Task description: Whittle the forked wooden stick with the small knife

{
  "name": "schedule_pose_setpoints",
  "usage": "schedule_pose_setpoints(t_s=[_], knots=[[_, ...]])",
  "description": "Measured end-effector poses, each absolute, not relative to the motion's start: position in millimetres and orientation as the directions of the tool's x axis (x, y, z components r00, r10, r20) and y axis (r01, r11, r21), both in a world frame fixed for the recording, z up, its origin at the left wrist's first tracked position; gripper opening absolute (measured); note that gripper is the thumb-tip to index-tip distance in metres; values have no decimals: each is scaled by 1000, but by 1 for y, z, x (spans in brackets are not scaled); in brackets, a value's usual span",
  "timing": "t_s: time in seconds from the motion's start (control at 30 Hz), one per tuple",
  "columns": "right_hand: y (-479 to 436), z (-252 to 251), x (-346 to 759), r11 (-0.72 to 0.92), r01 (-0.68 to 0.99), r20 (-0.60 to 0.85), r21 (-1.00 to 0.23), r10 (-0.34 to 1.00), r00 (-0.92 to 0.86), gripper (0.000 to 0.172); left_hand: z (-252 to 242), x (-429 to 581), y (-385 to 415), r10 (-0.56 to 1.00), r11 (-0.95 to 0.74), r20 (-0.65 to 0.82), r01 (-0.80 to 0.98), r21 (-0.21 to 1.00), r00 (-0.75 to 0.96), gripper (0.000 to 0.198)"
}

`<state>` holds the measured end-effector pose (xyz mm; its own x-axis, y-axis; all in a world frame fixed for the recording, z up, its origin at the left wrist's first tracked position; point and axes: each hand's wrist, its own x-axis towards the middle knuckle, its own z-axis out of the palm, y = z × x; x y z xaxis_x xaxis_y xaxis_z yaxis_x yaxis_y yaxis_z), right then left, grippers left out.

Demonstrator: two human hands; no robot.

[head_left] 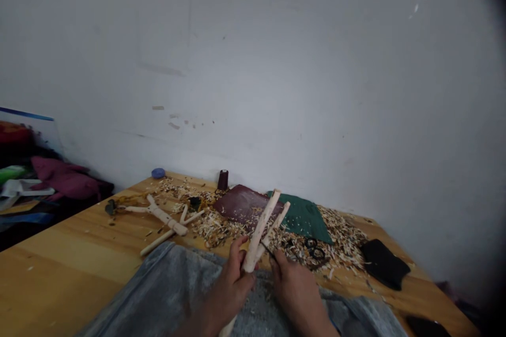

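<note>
Forked stick (pixel 260 229) held up between two hands, dark tool (pixel 269 249) at its fork

The left hand (pixel 236 279) had its fingers clamped around the pale, peeled stick, which stood tilted above a grey cloth (pixel 174 276), its two prongs pointing up and away. The right hand (pixel 295 287) had its fingers closed on the slim tool, most of which they hid; whether its tip touched the wood could not be told.

Beyond the hands, wood shavings (pixel 348 234) littered the tabletop (pixel 55 279) and speckled a maroon sheet (pixel 241 202) and the green sheet (pixel 306 216) beside it. To the left lay more branched wood pieces (pixel 165 217); to the right, a flat black object (pixel 383 263). A dark spool (pixel 223 180) stood upright near the wall (pixel 253 73).
</note>
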<state>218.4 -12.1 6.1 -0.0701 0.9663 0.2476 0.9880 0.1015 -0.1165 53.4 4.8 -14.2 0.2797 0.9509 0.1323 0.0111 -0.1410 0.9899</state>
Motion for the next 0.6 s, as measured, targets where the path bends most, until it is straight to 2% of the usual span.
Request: schedule_pose_setpoints(t_s=[0.1,0.33,0.5,0.6], knots=[[-9,4,223,61,994,246,-95,969,-36,23,-13,54,4,952,-139,133,0,990,276,63],[-19,6,206,185,971,224,-150,963,-149,21,-15,54,7,955,-78,82,-25,997,284,64],[-10,4,222,77,994,246,-82,968,-55,23,-12,56,6,957,-66,68,-15,998,282,62],[-9,5,226,71,992,241,-103,970,-44,23,-9,56,5,956,-70,78,-38,997,283,61]])
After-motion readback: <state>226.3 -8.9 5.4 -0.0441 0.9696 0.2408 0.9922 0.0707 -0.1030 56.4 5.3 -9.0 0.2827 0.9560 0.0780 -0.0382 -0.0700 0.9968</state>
